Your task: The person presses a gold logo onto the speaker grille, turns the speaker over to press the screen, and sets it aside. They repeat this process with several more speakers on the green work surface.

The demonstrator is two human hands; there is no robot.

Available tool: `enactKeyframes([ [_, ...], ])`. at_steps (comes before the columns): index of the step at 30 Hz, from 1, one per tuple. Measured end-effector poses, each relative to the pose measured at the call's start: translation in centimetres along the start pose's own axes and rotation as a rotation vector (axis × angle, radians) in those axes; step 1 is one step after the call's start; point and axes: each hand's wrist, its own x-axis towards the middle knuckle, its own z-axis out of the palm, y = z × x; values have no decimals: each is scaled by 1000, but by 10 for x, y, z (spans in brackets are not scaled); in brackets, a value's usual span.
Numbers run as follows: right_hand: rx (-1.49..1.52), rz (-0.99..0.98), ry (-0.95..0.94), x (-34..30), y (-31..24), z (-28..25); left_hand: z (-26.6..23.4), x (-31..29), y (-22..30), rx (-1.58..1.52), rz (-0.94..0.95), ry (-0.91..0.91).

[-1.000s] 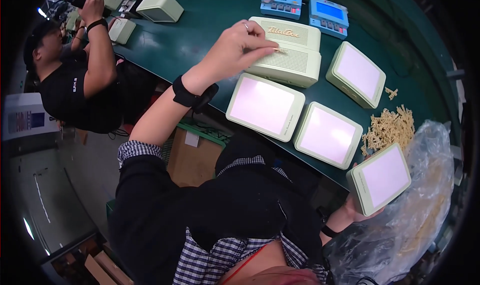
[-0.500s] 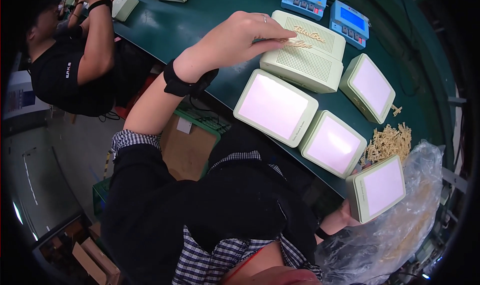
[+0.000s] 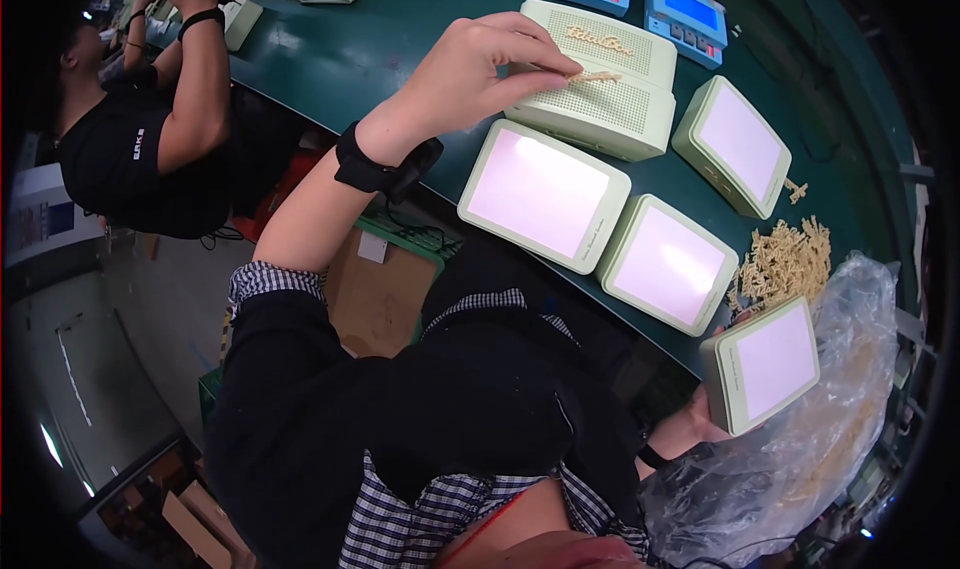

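Observation:
My left hand (image 3: 490, 74) pinches a gold script-lettering piece (image 3: 598, 76) between thumb and fingertips, over the grille of the nearer pale-green speaker (image 3: 610, 117). Just beyond it, a second gold lettering piece (image 3: 600, 41) lies on the grille of another pale-green speaker (image 3: 648, 57). At the lower right, my right hand (image 3: 708, 417) grips a pale-green box with a pale pinkish-white panel (image 3: 772, 361) from its side and underneath; part of that hand is hidden behind it. Similar boxes lie panel up nearby: a left one (image 3: 545, 194), a middle one (image 3: 668, 266) and a far-right one (image 3: 738, 149).
A heap of gold lettering pieces (image 3: 785, 261) sits beside a crumpled clear plastic bag (image 3: 790, 459). Two blue devices with screens (image 3: 685, 19) stand at the far edge of the green table (image 3: 430, 24). A co-worker (image 3: 140, 139) is at the left. A green crate (image 3: 385, 299) stands below the table.
The whole view has shifted slightly. My left hand has drawn the pinched lettering piece nearer to me, away from the piece on the farther grille. My right hand keeps holding its box.

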Motion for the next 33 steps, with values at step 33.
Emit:
enactKeyframes([
  [33, -312, -378, 261, 153, -104, 112, 0, 5, 58, 534, 279, -209],
])
